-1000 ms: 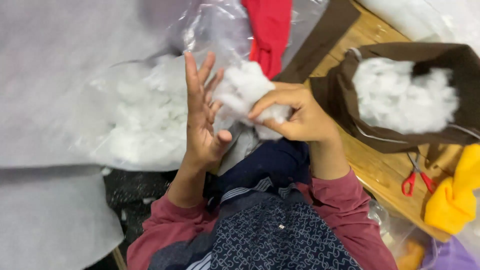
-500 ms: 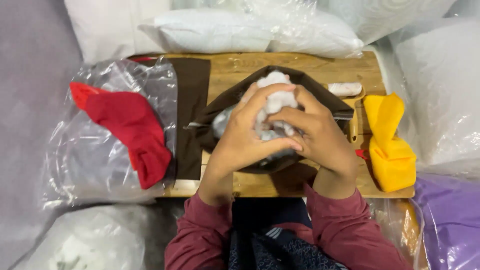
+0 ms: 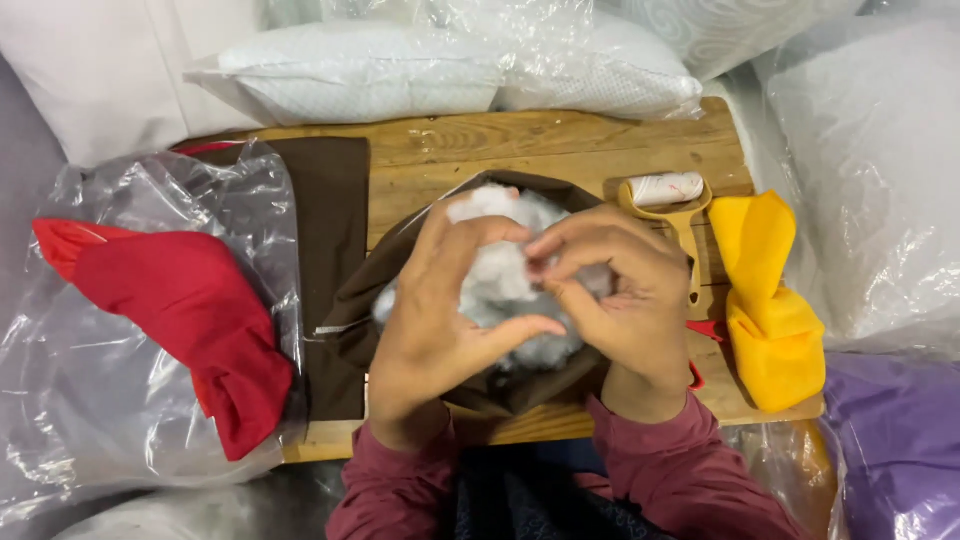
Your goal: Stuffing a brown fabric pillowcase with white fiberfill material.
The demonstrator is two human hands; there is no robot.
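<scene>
A brown fabric cover (image 3: 360,310) lies open on the wooden table (image 3: 540,140), and white fibre stuffing (image 3: 500,280) fills its mouth. My left hand (image 3: 430,320) and my right hand (image 3: 620,300) are cupped around a clump of that stuffing, thumbs and fingertips nearly meeting over it. Both hands press on the white fibre at the cover's opening. The lower part of the cover is hidden under my hands.
A red cloth (image 3: 190,310) lies on a clear plastic bag (image 3: 130,400) at the left. A folded yellow cloth (image 3: 765,300) and a lint roller (image 3: 670,200) sit at the right. Red-handled scissors (image 3: 700,345) peek out beside my right hand. Bagged white pillows (image 3: 400,70) line the back.
I turned from the bag of loose stuffing at my left to the table. Both hands now hold the clump down in the brown cover, a little lower than half a second ago.
</scene>
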